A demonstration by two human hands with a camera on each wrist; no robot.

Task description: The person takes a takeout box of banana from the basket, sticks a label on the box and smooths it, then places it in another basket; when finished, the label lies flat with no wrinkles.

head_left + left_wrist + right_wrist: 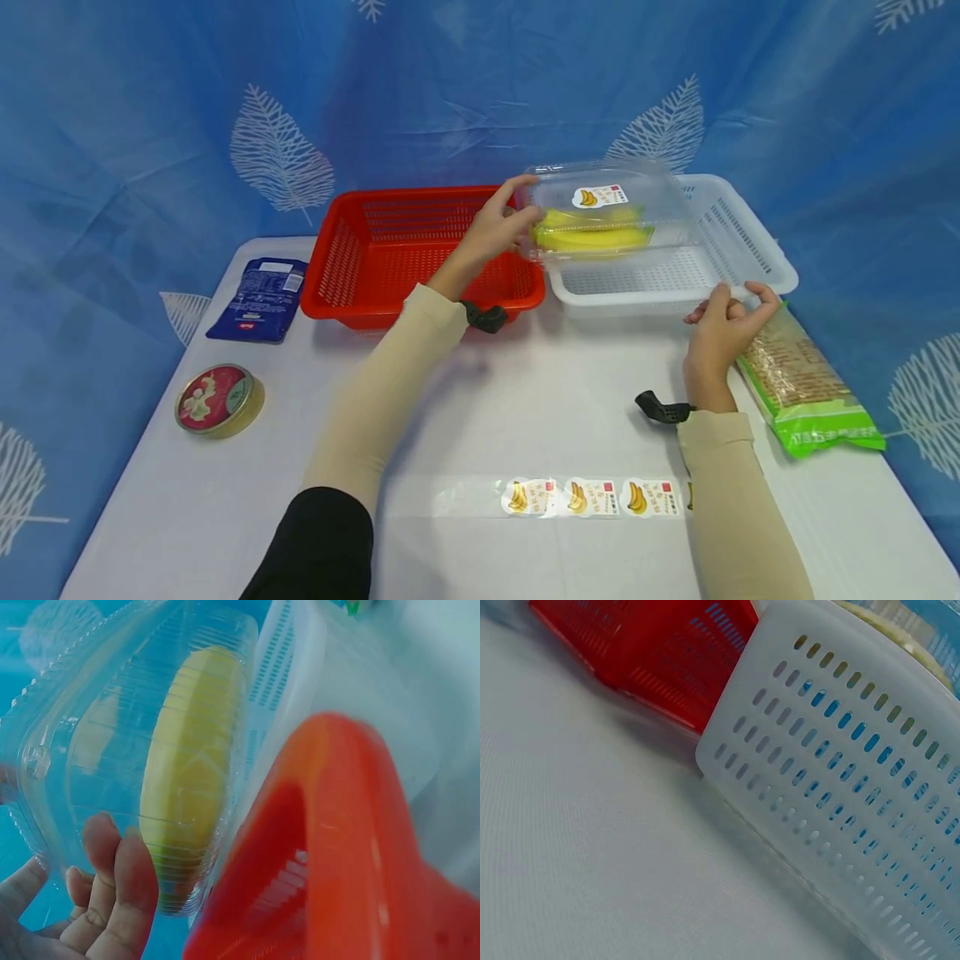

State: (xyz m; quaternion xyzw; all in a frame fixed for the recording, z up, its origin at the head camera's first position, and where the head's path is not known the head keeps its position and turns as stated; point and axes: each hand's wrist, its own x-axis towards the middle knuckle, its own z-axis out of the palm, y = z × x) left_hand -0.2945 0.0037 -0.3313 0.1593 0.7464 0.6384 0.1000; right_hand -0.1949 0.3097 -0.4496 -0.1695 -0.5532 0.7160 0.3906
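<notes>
My left hand [498, 229] grips the left end of a clear plastic clamshell box [652, 187], raised over the white basket [675, 300]. Inside it lie yellow bananas [592, 240], and a banana sticker [600, 197] is on the lid. In the left wrist view, fingers and thumb are around the end of the box, with a banana [191, 742] showing through the ribbed plastic. At the white basket's front right corner is my right hand [723, 333], fingers loosely bent with nothing seen between them, fingertips right at the rim. The right wrist view shows the basket's perforated wall [825, 757].
A red basket [360, 312] stands left of the white one. Further left lie a dark blue pouch [258, 300] and a round tin [219, 402]. A green-edged bag [813, 387] is at the right. A strip of banana stickers [592, 498] lies at the front.
</notes>
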